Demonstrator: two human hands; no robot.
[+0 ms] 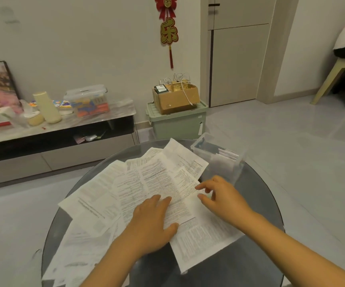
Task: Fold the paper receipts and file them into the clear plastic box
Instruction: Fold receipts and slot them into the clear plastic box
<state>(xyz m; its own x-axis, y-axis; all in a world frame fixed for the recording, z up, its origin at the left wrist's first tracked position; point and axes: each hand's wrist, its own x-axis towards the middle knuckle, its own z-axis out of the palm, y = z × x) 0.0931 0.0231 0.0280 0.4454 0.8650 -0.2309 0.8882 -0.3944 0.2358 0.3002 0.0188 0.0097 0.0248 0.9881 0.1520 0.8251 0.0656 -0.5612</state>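
Observation:
Several white printed paper receipts [146, 179] lie spread and overlapping across a round dark glass table [260, 204]. My left hand [153, 220] presses flat on the top receipt near the table's middle, fingers straight. My right hand [219, 195] hovers at that receipt's right edge, its fingers loosely curled and its fingertips touching the paper. The clear plastic box [219, 156] stands at the table's far right, beyond my right hand, with some folded papers upright inside it.
A green storage bin [177, 123] with a cardboard box [175, 98] on top stands on the floor behind the table. A low TV cabinet [57, 129] with clutter runs along the left wall. A plastic stool [341, 83] is at far right.

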